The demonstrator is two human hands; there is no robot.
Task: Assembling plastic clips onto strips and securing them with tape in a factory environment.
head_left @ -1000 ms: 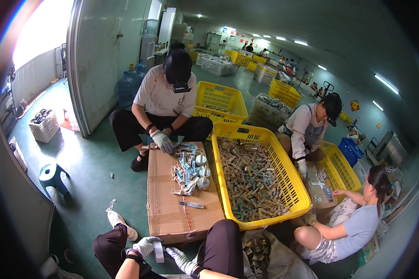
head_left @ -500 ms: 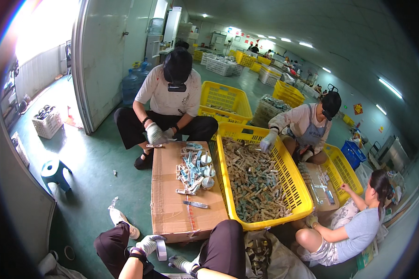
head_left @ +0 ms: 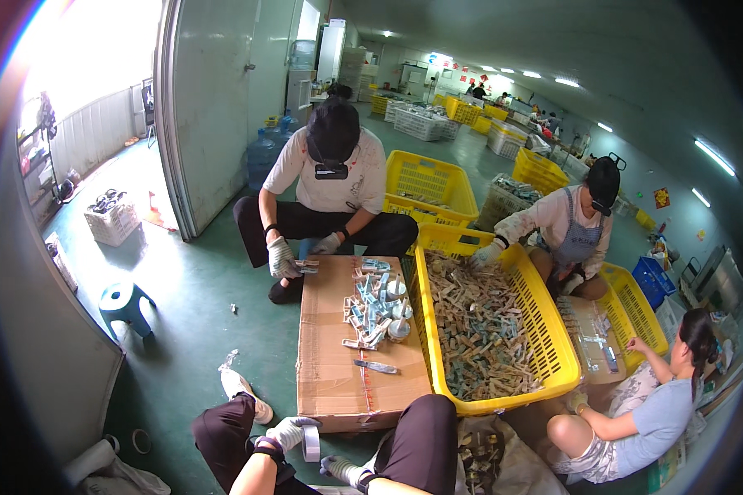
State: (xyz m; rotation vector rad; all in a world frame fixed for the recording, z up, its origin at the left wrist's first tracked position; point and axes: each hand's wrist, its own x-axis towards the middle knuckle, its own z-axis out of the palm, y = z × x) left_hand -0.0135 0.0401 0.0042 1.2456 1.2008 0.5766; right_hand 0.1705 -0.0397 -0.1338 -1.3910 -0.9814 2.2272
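My left hand (head_left: 289,431), in a pale knit glove, grips a roll of tape (head_left: 310,443) at the near edge of a cardboard box (head_left: 332,375). Low between my knees is my gloved right hand (head_left: 343,470), its fingers drawn together; whatever they may hold is too small to make out. On the box lie a heap of white and blue clip-like pieces (head_left: 371,309), several small white round containers (head_left: 399,330) and a flat knife-like tool (head_left: 376,366). Across the box, a co-worker's gloved hand (head_left: 282,260) holds some of those pieces.
Right of the box stands a yellow crate (head_left: 565,375) full of brownish clip-like pieces, with another co-worker's gloved hand (head_left: 487,254) in it. A third person (head_left: 627,412) sits at the right. A blue stool (head_left: 125,305) and a ring-shaped roll (head_left: 141,441) are on the left floor.
The whole view has shifted, with the scene now further right. The co-worker across has spread both hands apart at the box's far edge. My hands keep nearly the same pose.
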